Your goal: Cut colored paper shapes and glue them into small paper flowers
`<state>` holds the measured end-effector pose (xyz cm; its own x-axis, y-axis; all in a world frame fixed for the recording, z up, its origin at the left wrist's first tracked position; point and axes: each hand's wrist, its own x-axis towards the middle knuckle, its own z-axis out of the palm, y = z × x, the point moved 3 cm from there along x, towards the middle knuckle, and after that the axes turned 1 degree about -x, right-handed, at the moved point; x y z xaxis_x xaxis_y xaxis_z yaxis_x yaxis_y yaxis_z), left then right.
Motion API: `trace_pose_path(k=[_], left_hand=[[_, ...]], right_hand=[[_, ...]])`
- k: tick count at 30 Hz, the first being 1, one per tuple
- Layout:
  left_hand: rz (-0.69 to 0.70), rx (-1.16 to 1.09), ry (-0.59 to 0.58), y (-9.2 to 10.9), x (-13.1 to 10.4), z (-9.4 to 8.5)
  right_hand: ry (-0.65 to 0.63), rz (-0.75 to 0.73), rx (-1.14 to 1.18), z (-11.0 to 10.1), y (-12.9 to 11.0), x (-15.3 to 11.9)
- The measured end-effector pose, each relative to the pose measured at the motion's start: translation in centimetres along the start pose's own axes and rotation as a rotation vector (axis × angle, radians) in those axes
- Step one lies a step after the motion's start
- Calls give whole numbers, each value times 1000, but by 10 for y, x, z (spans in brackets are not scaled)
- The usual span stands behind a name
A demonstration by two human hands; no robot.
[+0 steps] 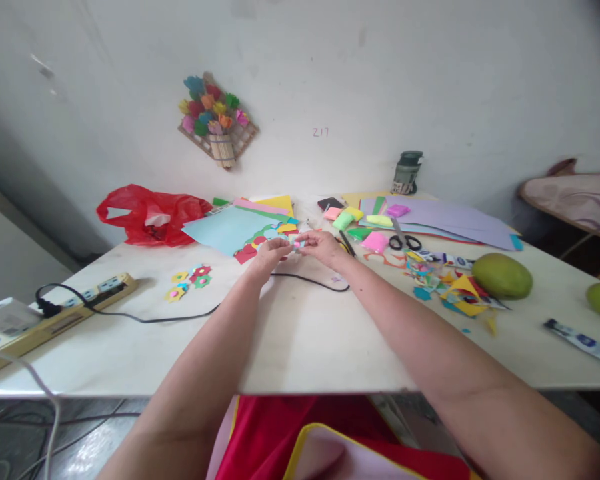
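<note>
Over the middle of the table, both hands meet at the fingertips around a small pale-blue piece with a pink spot (297, 245); it looks like a paper flower, but much of it is hidden. My left hand (274, 253) pinches it from the left. From the right, the closed fingers of my right hand (323, 245) grip its other side. Several paper flowers (189, 281) in yellow, red, green and blue lie left of my hands. Just behind my left hand are red and green paper cut-outs (246, 252).
A black cable (175, 320) runs from the power strip (80, 313) past my hands. Right of them lie pink clay (376, 241), scissors (405, 241), paper scraps (460, 293) and a green mango-like fruit (503, 275). Behind are a red plastic bag (180, 207) and coloured paper sheets (230, 227).
</note>
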<state>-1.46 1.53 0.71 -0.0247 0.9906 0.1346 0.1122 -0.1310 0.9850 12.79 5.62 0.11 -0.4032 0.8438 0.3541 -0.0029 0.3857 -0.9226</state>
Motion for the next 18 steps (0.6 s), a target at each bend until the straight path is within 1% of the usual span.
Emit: trace_pose_path(k=[5,11,15,18], left_hand=[[25,-2,-2,-1,1,0],[67,90,6,-2,2,-6],[40,102,33,9,-4,-13],[-47,94,21,18,-7,-22]], right_hand=[[-6,-11,-20,2,-1,-1],[7,6,-54,5,-5,-3],[-20,84,-28,9,-2,-5],[-83,157,-22,15,-3,-7]])
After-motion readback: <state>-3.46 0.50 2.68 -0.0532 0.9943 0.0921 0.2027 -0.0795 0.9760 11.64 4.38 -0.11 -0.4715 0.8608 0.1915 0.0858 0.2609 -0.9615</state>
